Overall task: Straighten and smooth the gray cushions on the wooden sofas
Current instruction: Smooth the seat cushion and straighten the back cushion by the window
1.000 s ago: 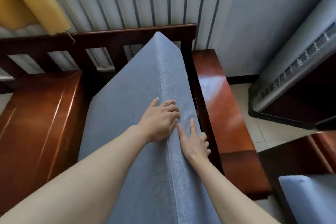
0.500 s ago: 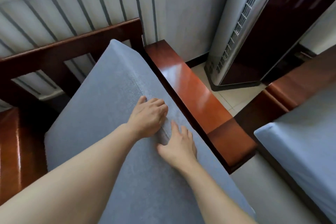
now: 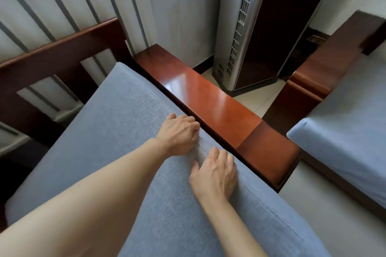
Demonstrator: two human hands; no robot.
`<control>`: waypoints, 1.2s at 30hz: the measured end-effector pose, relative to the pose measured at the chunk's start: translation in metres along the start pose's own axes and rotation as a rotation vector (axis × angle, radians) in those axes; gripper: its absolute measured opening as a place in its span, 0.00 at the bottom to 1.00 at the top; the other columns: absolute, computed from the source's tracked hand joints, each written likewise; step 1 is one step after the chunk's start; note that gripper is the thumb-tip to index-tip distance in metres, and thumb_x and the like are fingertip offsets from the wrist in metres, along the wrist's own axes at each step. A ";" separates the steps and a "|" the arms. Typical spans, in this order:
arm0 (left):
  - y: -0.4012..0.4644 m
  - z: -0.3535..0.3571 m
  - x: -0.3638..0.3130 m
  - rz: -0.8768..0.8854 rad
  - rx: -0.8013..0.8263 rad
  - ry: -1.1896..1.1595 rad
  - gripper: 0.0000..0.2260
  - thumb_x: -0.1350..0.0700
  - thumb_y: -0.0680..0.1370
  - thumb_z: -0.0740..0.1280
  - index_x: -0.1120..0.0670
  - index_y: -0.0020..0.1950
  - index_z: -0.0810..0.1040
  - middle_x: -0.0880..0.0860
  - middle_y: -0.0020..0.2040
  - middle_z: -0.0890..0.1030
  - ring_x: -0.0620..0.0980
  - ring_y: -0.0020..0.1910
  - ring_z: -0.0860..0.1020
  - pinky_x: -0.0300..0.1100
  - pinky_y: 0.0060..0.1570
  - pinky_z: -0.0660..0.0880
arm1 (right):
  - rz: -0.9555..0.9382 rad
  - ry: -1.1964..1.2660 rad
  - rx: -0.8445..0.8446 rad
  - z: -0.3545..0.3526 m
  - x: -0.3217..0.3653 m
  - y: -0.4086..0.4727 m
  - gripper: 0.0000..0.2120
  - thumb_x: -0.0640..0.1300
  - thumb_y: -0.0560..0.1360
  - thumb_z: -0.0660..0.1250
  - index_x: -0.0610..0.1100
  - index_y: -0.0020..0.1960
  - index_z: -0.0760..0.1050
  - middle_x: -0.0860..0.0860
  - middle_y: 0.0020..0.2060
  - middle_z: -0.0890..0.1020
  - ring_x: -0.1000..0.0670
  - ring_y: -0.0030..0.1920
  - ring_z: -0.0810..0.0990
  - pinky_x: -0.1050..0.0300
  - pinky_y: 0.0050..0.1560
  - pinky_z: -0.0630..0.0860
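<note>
Fingers of the left hand [image 3: 179,134] and right hand [image 3: 215,174] curl onto the gray woven seat cushion [image 3: 117,131], pressing its three-o'clock edge beside the glossy red-brown wooden armrest [image 3: 211,98]; it looks nearly settled, a second gray cushion [image 3: 342,119] at three o'clock awaits; no readable writing.

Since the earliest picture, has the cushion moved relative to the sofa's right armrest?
Yes. The gray cushion was tilted up; now it lies flat, its edge against the wooden armrest.
</note>
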State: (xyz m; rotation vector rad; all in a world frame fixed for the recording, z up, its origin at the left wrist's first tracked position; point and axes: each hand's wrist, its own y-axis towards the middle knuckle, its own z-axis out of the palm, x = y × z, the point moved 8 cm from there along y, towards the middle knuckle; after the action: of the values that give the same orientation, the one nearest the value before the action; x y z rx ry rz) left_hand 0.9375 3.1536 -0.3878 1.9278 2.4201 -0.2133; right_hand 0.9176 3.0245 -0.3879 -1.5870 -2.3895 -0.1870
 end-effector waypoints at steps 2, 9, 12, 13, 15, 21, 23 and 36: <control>0.011 0.016 0.005 0.008 -0.002 0.002 0.11 0.52 0.80 0.52 0.50 0.42 0.70 0.45 0.42 0.71 0.47 0.46 0.70 0.42 0.50 0.58 | 0.032 -0.007 -0.065 0.015 -0.004 0.007 0.23 0.55 0.59 0.78 0.40 0.44 0.77 0.45 0.39 0.80 0.44 0.42 0.78 0.51 0.41 0.75; 0.045 0.089 0.018 0.057 -0.012 -0.022 0.15 0.48 0.80 0.51 0.49 0.48 0.77 0.45 0.46 0.77 0.45 0.51 0.73 0.40 0.56 0.59 | 0.046 -0.055 -0.164 0.076 -0.031 0.035 0.19 0.55 0.60 0.77 0.42 0.39 0.77 0.46 0.35 0.77 0.44 0.39 0.76 0.50 0.39 0.74; 0.051 0.107 0.018 0.061 -0.052 -0.001 0.21 0.47 0.79 0.44 0.49 0.44 0.76 0.44 0.41 0.73 0.46 0.48 0.73 0.40 0.55 0.58 | 0.033 -0.069 -0.205 0.094 -0.039 0.041 0.19 0.56 0.63 0.75 0.41 0.40 0.77 0.46 0.36 0.77 0.44 0.39 0.76 0.50 0.39 0.74; 0.052 0.110 0.019 0.068 -0.097 -0.002 0.23 0.46 0.77 0.42 0.49 0.43 0.75 0.44 0.39 0.71 0.47 0.47 0.73 0.41 0.54 0.58 | 0.033 -0.069 -0.224 0.098 -0.041 0.042 0.19 0.57 0.64 0.74 0.41 0.41 0.77 0.46 0.36 0.77 0.44 0.39 0.76 0.49 0.39 0.74; 0.052 0.111 0.022 0.080 -0.172 -0.021 0.23 0.46 0.76 0.41 0.49 0.41 0.74 0.44 0.37 0.69 0.48 0.44 0.73 0.42 0.54 0.59 | 0.046 -0.072 -0.249 0.101 -0.043 0.044 0.19 0.58 0.67 0.71 0.41 0.42 0.76 0.46 0.37 0.77 0.44 0.40 0.75 0.48 0.41 0.73; 0.051 0.111 0.025 0.078 -0.220 -0.036 0.21 0.47 0.77 0.44 0.52 0.38 0.74 0.44 0.36 0.69 0.50 0.42 0.73 0.43 0.55 0.59 | 0.045 -0.074 -0.236 0.110 -0.034 0.051 0.17 0.57 0.71 0.66 0.41 0.43 0.75 0.45 0.38 0.77 0.43 0.41 0.76 0.47 0.43 0.72; 0.046 0.110 0.023 0.080 -0.238 -0.035 0.20 0.48 0.78 0.46 0.52 0.38 0.74 0.45 0.35 0.71 0.50 0.41 0.74 0.44 0.55 0.59 | 0.026 -0.055 -0.249 0.107 -0.035 0.046 0.16 0.55 0.71 0.66 0.41 0.43 0.75 0.45 0.38 0.77 0.44 0.40 0.76 0.48 0.42 0.73; 0.054 0.151 0.022 0.051 -0.121 -0.007 0.18 0.47 0.80 0.46 0.51 0.42 0.72 0.45 0.40 0.67 0.50 0.48 0.73 0.47 0.61 0.58 | 0.079 -0.076 -0.203 0.141 -0.047 0.058 0.13 0.51 0.73 0.64 0.40 0.44 0.76 0.44 0.38 0.78 0.43 0.40 0.76 0.48 0.41 0.71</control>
State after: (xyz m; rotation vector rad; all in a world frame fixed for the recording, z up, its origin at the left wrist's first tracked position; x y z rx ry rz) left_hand 0.9773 3.1666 -0.5446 1.9299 2.3185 -0.0698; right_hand 0.9669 3.0413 -0.5383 -1.8041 -2.4249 -0.3713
